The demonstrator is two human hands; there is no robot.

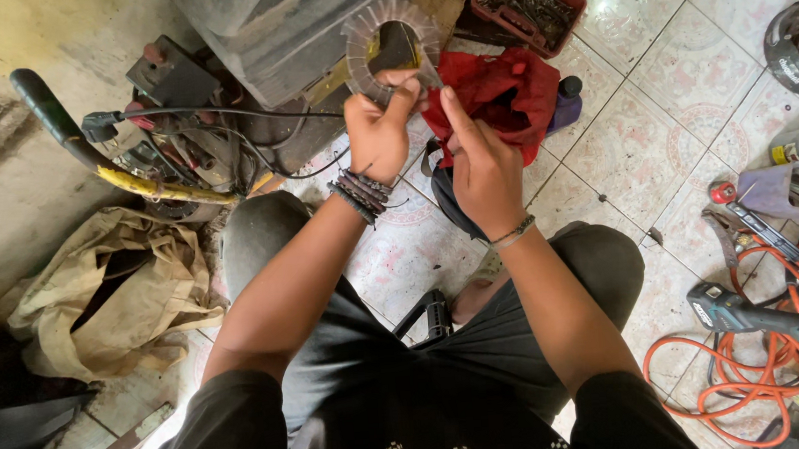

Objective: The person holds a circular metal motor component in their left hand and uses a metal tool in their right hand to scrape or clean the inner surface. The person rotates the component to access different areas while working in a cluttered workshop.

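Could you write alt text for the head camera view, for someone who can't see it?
A seated person's left hand and right hand hold up a toothed grey ring over a tiled floor. A red cloth lies just beyond, an orange cable is coiled at right, and a tan bag sits at left.

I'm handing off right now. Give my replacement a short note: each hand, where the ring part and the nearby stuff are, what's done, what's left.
Left hand: pinching the ring-shaped slotted part at its lower edge, held up.
Right hand: beside it, forefinger at the ring's lower right edge; grip unclear.
Red cloth lies just behind, on the tiled floor.
Power tool and orange cable lie at right.
Done: ring in hand. Left: cannot tell.
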